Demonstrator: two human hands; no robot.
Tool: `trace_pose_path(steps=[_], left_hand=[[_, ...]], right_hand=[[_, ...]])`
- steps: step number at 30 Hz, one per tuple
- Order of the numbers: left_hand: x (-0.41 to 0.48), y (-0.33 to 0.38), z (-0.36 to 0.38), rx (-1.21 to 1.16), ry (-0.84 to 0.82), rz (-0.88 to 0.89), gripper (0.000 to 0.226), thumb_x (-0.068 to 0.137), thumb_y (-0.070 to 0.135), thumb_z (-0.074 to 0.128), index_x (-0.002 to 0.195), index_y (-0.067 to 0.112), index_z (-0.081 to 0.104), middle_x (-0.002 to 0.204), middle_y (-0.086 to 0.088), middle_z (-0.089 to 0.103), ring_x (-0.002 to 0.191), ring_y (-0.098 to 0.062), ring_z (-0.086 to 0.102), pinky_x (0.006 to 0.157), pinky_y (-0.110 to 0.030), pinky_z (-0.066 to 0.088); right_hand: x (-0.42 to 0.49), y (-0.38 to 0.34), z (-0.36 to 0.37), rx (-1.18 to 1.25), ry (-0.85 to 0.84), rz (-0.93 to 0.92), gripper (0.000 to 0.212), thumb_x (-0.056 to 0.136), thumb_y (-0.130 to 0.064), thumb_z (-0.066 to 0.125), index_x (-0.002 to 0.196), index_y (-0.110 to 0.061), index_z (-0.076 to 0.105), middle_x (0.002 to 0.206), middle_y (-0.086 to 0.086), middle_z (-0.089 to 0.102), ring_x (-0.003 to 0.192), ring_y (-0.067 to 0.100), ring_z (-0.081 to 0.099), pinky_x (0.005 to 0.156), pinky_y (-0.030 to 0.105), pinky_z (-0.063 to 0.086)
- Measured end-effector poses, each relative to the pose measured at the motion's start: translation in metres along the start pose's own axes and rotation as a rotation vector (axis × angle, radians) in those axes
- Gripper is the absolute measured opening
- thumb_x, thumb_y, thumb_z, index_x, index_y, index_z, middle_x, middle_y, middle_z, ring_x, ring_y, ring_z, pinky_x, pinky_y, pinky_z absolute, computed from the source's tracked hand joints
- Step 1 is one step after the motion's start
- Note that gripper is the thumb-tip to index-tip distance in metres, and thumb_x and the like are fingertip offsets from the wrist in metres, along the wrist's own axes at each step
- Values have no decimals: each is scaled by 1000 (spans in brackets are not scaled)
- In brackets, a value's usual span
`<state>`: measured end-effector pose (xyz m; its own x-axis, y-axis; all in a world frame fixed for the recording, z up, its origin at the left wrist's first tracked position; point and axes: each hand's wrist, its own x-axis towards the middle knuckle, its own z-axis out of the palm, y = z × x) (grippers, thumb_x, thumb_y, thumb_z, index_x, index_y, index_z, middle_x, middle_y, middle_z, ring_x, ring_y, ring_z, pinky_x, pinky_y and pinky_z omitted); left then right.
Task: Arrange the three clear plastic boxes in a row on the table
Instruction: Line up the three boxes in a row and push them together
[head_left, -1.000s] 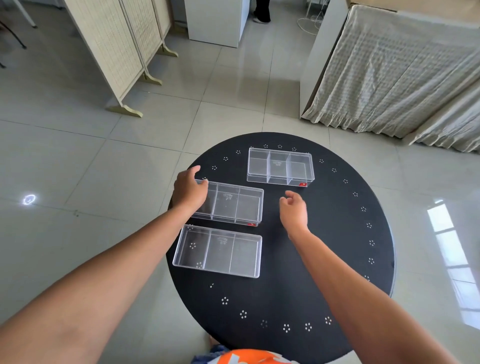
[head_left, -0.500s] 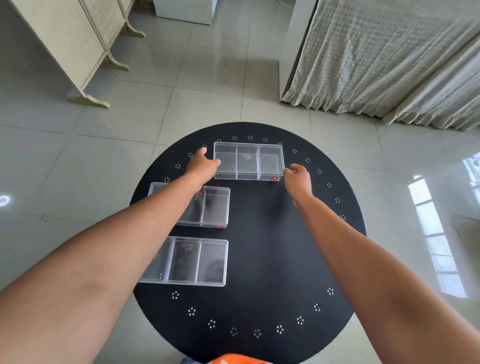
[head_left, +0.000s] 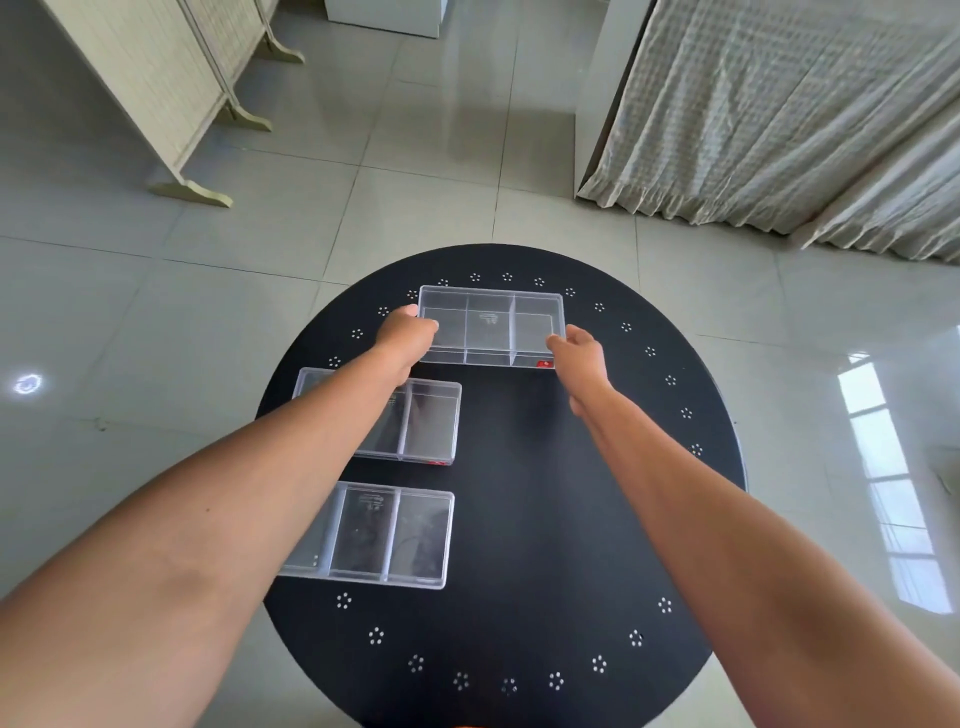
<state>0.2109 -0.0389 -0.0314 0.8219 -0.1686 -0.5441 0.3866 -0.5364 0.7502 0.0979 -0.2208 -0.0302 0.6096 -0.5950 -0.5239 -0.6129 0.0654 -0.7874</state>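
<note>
Three clear plastic boxes with three compartments each lie on a round black table (head_left: 545, 493). The far box (head_left: 491, 325) sits near the table's back edge. My left hand (head_left: 405, 335) grips its left end and my right hand (head_left: 579, 351) holds its near right corner. The middle box (head_left: 415, 421) lies to the left of centre, partly hidden by my left forearm. Below it lies the near box (head_left: 384, 535), its left end also covered by that forearm.
A folding wicker screen (head_left: 156, 83) stands on the tiled floor at the far left. A cloth-covered piece of furniture (head_left: 779, 114) stands at the far right. A white cabinet (head_left: 384, 15) is at the back.
Both hands moved from the middle box up to the far box and closed on its two ends. The far box sits slightly further left than before.
</note>
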Motion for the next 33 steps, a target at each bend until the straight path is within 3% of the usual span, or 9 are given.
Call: trace_pose_path(steps=[3, 7, 13, 16, 20, 25, 27, 30, 33], left_hand=[[2, -6, -21, -15, 41, -1, 27, 92, 10, 45, 112, 2, 61, 85, -7, 54, 65, -15, 49, 49, -25, 26], [10, -17, -58, -3, 88, -24, 15, 87, 10, 45, 76, 14, 54, 78, -2, 51, 65, -17, 41, 58, -24, 29], [21, -39, -102, 3, 79, -20, 38, 89, 1, 33, 107, 10, 65, 103, -5, 61, 96, -21, 52, 84, -27, 38], [27, -50, -114, -12, 67, -45, 31, 88, -1, 30, 96, 9, 59, 102, -10, 58, 98, -22, 50, 86, -25, 36], [22, -56, -121, -77, 61, -58, 41, 93, 1, 31, 123, 5, 58, 134, -13, 57, 123, -26, 50, 106, -32, 31], [15, -57, -122, -103, 11, -53, 58, 99, 4, 37, 156, 12, 26, 163, -6, 27, 149, -26, 27, 122, -43, 21], [15, -60, -124, -105, -21, -46, 59, 101, 8, 38, 157, 13, 22, 164, -7, 24, 150, -27, 25, 122, -45, 20], [12, -64, -126, -125, -44, -41, 60, 101, 15, 40, 157, 14, 19, 165, -7, 21, 150, -26, 23, 122, -47, 21], [7, -69, -130, -137, -11, -23, 61, 102, 19, 41, 157, 13, 17, 165, -6, 20, 151, -26, 22, 121, -48, 22]], right_hand=[[-6, -3, 20, 1, -36, -18, 29, 93, -14, 45, 113, -23, 64, 100, -8, 71, 79, 9, 65, 66, 22, 46], [-19, -10, 49, -12, -95, -36, 29, 90, -16, 44, 108, -23, 66, 102, -8, 73, 88, 13, 65, 68, 23, 45], [-35, -19, 87, -19, -139, -62, 24, 93, -16, 48, 107, -26, 64, 101, -9, 71, 82, 6, 63, 67, 21, 43], [-40, -20, 100, -35, -154, -59, 28, 93, -16, 47, 114, -21, 66, 103, -7, 71, 78, 5, 61, 62, 19, 41], [-45, -18, 110, -53, -143, -48, 21, 94, -17, 47, 108, -18, 62, 91, -9, 66, 74, 6, 57, 66, 24, 43], [-48, -15, 115, -79, -107, -49, 23, 95, -17, 47, 114, -19, 60, 89, -12, 63, 79, 9, 57, 64, 25, 42], [-52, -17, 113, -93, -114, -51, 28, 97, -18, 47, 122, -18, 59, 103, -7, 66, 93, 18, 60, 71, 28, 46], [-58, -20, 111, -115, -107, -30, 40, 99, -16, 46, 139, -9, 51, 137, 10, 60, 125, 31, 56, 99, 41, 46], [-59, -18, 111, -111, -109, -13, 54, 98, -20, 48, 150, -10, 38, 147, 9, 51, 133, 27, 50, 98, 34, 41]])
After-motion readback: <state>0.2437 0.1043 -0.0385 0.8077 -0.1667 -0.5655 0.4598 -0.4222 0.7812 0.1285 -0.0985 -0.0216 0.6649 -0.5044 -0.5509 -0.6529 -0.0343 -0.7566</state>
